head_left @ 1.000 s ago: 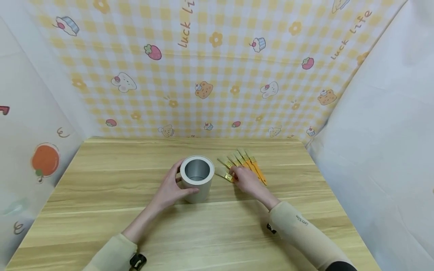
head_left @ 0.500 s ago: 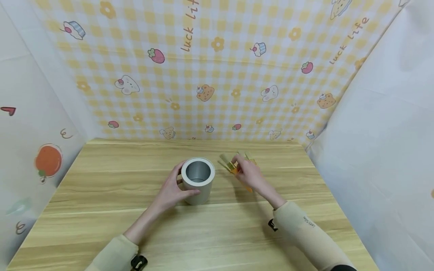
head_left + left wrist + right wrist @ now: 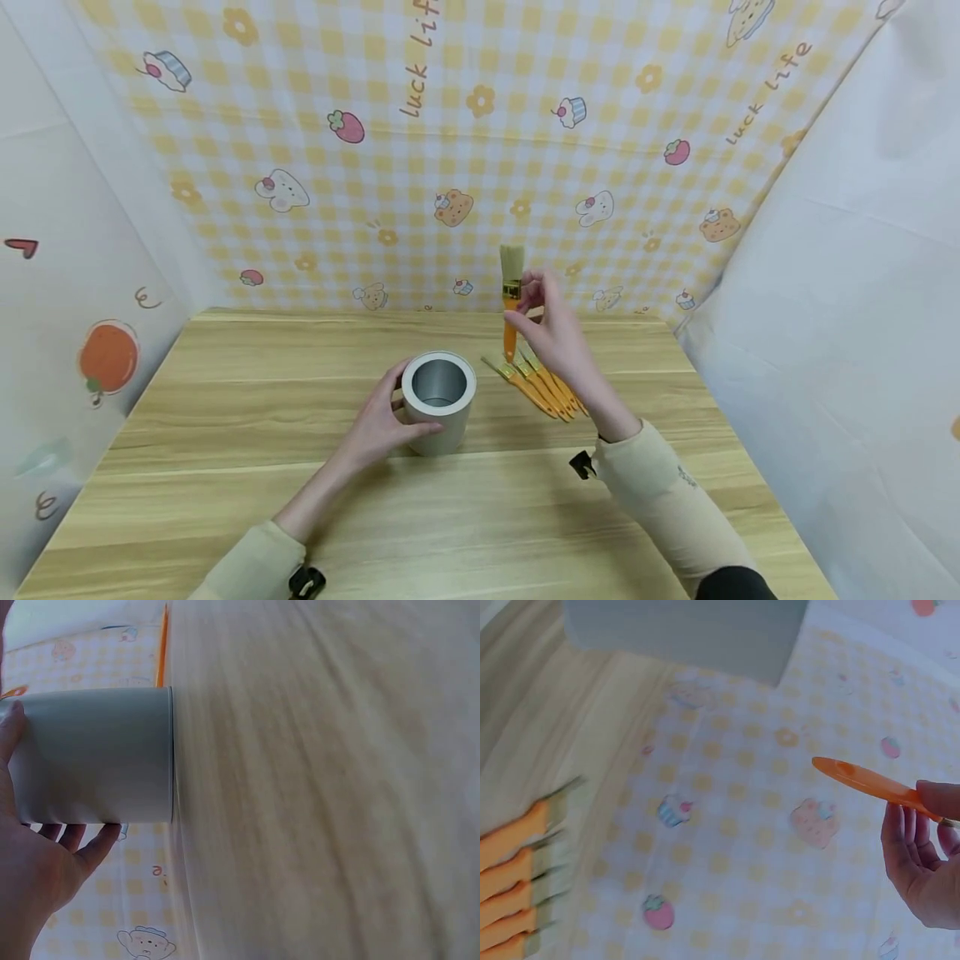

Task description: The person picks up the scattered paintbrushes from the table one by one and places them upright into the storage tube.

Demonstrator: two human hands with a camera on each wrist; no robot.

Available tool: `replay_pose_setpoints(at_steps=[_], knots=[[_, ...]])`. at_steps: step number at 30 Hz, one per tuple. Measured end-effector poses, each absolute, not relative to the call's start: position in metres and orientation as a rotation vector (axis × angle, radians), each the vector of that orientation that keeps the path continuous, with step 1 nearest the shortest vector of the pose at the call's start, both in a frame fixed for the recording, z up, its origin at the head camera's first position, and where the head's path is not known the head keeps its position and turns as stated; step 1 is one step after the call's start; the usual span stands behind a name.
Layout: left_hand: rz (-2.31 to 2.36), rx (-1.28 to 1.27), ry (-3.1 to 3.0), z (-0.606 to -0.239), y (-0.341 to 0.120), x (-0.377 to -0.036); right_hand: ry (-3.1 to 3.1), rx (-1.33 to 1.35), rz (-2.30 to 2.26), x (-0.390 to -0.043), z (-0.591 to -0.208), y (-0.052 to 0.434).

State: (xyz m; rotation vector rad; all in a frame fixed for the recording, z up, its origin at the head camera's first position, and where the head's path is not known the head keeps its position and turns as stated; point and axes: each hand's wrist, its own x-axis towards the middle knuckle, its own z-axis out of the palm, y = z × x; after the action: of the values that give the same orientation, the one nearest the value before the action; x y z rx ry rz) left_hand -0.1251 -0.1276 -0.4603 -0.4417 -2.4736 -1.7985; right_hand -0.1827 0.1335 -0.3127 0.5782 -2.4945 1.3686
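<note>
Head view: the left hand [image 3: 378,421] is wrapped round the side of the grey cup [image 3: 438,400], which stands upright on the wooden table [image 3: 225,433]. The right hand [image 3: 551,333] pinches one orange-handled brush [image 3: 511,300] and holds it upright, bristles up, above and just right of the cup. A second ago that brush lay with the others, the hand pressed down on it — now it is clear of the table, so the pick-up looks done. The remaining brushes [image 3: 540,385] lie fanned on the wood just right of the cup.

Left wrist view: the left hand [image 3: 34,870] cups the grey cup [image 3: 97,756], fingers curled behind it and thumb over the near side; an orange handle [image 3: 160,656] shows beyond the cup.

Right wrist view: the fingers [image 3: 922,851] close on the brush handle [image 3: 862,782], its free end pointing toward the cup [image 3: 682,630] — the bristles are out of sight. The spare brushes [image 3: 517,885] lie in a row on the table.
</note>
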Motion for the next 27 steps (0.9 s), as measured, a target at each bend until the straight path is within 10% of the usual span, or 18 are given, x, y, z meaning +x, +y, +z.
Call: replay_pose_setpoints(at_steps=[27], knots=[[-1.816,-0.630,-2.497,-0.462,-0.126,-0.121,-2.458,0.881,1.415,-0.155,-0.358,0.097]])
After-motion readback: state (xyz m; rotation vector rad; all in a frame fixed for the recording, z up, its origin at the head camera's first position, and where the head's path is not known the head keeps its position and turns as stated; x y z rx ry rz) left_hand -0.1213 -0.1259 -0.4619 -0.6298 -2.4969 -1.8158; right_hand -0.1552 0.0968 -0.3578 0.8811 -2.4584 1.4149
